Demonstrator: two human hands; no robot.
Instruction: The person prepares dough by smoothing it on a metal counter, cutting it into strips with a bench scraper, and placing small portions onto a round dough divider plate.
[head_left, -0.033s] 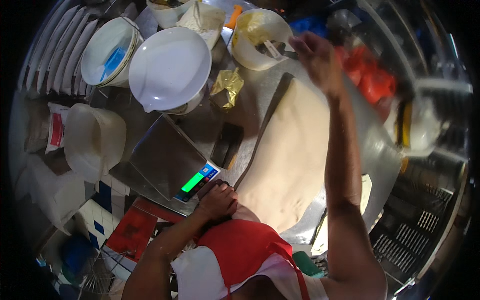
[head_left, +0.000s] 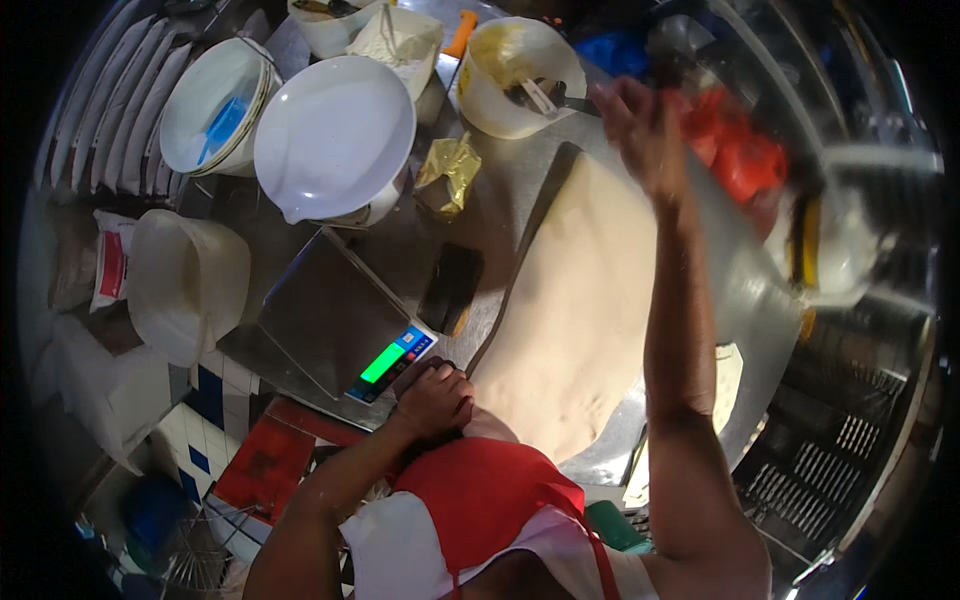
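Note:
A long, pale sheet of dough (head_left: 575, 310) lies across the metal table. My left hand (head_left: 436, 400) is closed at its near left corner, beside the scale; anything inside the fingers is hidden. Beyond the far right corner of the dough, my right hand (head_left: 640, 135) is raised with curled, slightly blurred fingers. Its fingertips are close to a dark, handle-like piece at the rim of a white bucket (head_left: 490, 115). Inside that bucket are yellow residue and a utensil with a white part (head_left: 540, 97). I cannot make out what the right fingers hold.
A digital scale (head_left: 335, 310) with a lit green display stands left of the dough, near a dark block (head_left: 452, 290) and crumpled gold foil (head_left: 447, 175). Farther left are a white bowl (head_left: 335, 140), stacked buckets (head_left: 180, 110) and a translucent tub (head_left: 190, 290). Red bags (head_left: 740, 160) lie at right.
My right hand has shifted slightly to the right and down, away from the bucket rim. The utensil in the bucket sits a little differently. My left hand stays closed in place.

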